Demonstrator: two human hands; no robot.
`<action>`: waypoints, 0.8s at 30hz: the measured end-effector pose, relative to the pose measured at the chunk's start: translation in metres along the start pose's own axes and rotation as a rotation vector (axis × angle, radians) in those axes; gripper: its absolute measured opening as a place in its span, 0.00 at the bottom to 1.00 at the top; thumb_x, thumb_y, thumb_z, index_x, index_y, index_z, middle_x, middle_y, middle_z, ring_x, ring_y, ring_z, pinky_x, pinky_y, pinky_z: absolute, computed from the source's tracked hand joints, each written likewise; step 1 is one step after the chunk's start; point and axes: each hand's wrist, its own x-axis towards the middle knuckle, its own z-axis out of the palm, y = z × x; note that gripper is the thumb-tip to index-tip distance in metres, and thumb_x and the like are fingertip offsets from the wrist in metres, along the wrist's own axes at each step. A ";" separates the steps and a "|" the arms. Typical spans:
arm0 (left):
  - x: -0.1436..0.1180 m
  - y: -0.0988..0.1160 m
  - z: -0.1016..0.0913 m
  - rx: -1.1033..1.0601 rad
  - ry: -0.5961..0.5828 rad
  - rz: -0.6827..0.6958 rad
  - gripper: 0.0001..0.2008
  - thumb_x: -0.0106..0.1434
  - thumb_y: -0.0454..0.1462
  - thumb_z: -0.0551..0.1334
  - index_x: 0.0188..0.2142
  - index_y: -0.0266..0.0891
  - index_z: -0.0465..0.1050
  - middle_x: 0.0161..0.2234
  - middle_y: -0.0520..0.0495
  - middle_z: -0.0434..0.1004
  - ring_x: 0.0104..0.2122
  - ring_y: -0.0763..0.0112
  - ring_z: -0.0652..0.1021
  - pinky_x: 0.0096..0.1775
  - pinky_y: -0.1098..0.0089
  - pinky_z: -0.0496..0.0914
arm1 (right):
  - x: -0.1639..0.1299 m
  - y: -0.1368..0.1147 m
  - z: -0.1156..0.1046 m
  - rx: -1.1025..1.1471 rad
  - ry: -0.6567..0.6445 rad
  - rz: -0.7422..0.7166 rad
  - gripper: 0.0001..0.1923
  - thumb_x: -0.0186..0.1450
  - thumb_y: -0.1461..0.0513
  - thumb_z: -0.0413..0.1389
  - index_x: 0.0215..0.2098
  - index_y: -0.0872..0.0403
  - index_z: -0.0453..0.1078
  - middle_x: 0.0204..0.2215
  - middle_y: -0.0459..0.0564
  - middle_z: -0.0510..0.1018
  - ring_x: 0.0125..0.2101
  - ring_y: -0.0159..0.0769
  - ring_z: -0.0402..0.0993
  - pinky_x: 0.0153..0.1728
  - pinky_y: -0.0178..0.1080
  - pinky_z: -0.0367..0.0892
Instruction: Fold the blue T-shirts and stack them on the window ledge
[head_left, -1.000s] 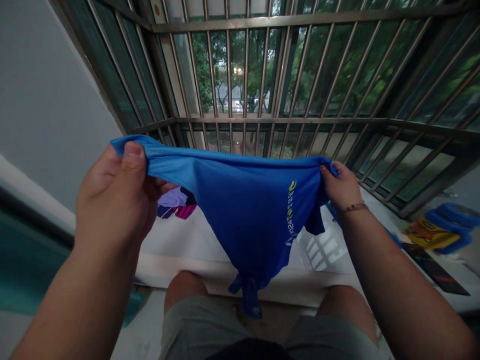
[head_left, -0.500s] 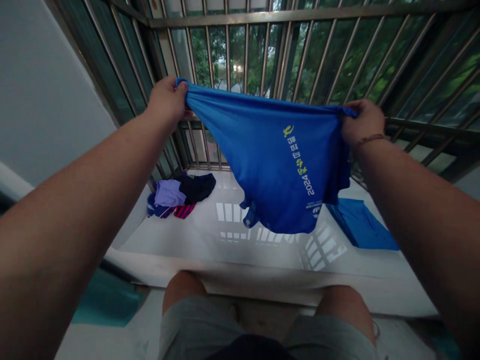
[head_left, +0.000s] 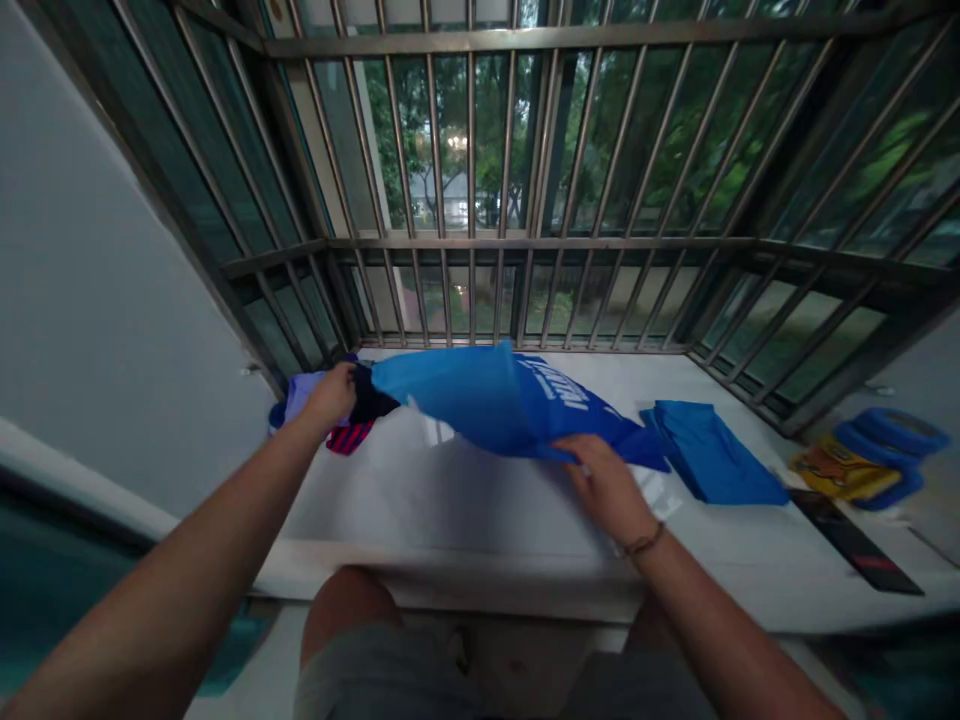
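A blue T-shirt (head_left: 480,395) with white lettering billows low over the white ledge, partly raised, its left part a lighter blue. My right hand (head_left: 600,475) is closed on the shirt's near edge, right of its middle. At the shirt's left end, my left hand (head_left: 334,395) is closed with fingertips pinched on the fabric; the exact grip is small and dim. Just behind and under that hand is a pile of clothes: a lilac piece (head_left: 301,392), a black piece (head_left: 371,395) and a red-and-navy striped piece (head_left: 350,437).
A folded blue garment (head_left: 720,455) lies right of the shirt on the white ledge (head_left: 450,500). Farther right are a blue-and-yellow container (head_left: 862,460) and a flat dark object (head_left: 859,540). Metal window bars (head_left: 472,240) enclose the back and sides. My knees are near the ledge's front.
Both hands have come down, lowering the T-shirt from hanging stretched before the bars to just over the ledge. My right hand has moved left and now grips the near edge. The view has shifted.
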 end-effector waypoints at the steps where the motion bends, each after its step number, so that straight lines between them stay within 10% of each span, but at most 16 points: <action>1: -0.016 -0.005 0.022 0.011 -0.047 0.012 0.15 0.70 0.29 0.59 0.53 0.26 0.75 0.51 0.32 0.86 0.53 0.54 0.84 0.59 0.51 0.75 | -0.020 -0.003 0.031 0.001 -0.125 -0.001 0.15 0.75 0.67 0.55 0.53 0.52 0.81 0.47 0.53 0.87 0.47 0.43 0.82 0.52 0.46 0.77; 5: -0.087 0.000 0.107 -0.002 -0.251 0.149 0.17 0.71 0.34 0.60 0.57 0.36 0.78 0.59 0.36 0.84 0.60 0.55 0.82 0.66 0.56 0.73 | -0.084 -0.027 0.126 -0.038 -0.416 0.060 0.15 0.73 0.69 0.59 0.52 0.49 0.83 0.54 0.53 0.86 0.54 0.46 0.81 0.58 0.51 0.76; 9: -0.155 -0.001 0.170 0.029 -0.459 0.370 0.23 0.77 0.42 0.57 0.67 0.39 0.74 0.68 0.35 0.76 0.69 0.52 0.75 0.71 0.49 0.67 | -0.123 -0.050 0.165 -0.009 -0.413 0.110 0.19 0.72 0.70 0.58 0.56 0.47 0.81 0.61 0.52 0.82 0.61 0.46 0.77 0.67 0.55 0.70; 16: -0.207 -0.045 0.193 0.205 -0.441 0.376 0.31 0.78 0.47 0.60 0.76 0.48 0.62 0.79 0.39 0.55 0.77 0.44 0.60 0.74 0.34 0.56 | -0.166 -0.033 0.152 -0.124 -0.335 0.073 0.34 0.69 0.74 0.53 0.69 0.47 0.73 0.65 0.52 0.79 0.65 0.43 0.75 0.71 0.54 0.66; 24: -0.247 -0.016 0.189 0.352 -0.453 0.363 0.19 0.76 0.36 0.60 0.62 0.43 0.79 0.68 0.37 0.76 0.63 0.46 0.79 0.64 0.45 0.73 | -0.191 0.006 0.096 -0.303 -0.319 0.237 0.25 0.72 0.70 0.55 0.63 0.47 0.79 0.57 0.54 0.84 0.55 0.47 0.80 0.61 0.51 0.73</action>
